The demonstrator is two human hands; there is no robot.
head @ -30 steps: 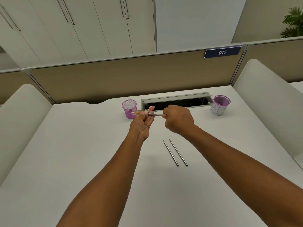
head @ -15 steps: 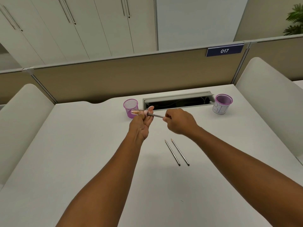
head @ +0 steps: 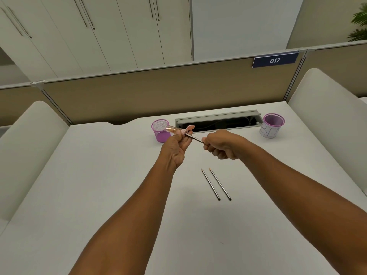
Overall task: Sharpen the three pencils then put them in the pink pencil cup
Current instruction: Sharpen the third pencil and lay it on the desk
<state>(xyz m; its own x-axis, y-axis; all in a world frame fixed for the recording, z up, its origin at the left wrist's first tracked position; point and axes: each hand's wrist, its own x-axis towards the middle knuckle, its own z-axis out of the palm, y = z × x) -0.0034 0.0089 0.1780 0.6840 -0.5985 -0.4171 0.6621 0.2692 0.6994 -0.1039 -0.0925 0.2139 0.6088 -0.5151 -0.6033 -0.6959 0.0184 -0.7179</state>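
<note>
Left hand [head: 175, 144] raised over the worktop [head: 99, 185], fingers curled round a small pink sharpener [head: 183, 132] with a clear tube end that points left, toward the pink pencil cup [head: 160, 130]. Right hand [head: 221, 144] just beside it, fingers folded in, pinching the back part of a pencil [head: 195, 138]; the pencil's front end sits in the sharpener, shaft slanting down to the right between the two hands. Both forearms reach in from the bottom edge. Two more pencils [head: 216, 184] lie flat on the worktop nearer the person, below the right hand, side by side and almost parallel, not touching, tips pointing away. Cannot tell how sharp the tips are. Pink pencil cup is mesh, upright, at the back of the worktop, just behind the left hand, partly overlapped by the sharpener tube. Open cable tray slot [head: 218, 121] in the worktop to its right. Second cup [head: 271, 125] further right, purple rim, white wrap with handwriting that cannot be read. Beige partition [head: 158, 90] behind, blue plate reading 017 [head: 275, 60]. White cabinets [head: 89, 32] beyond, a plant [head: 360, 26] at top right.
</note>
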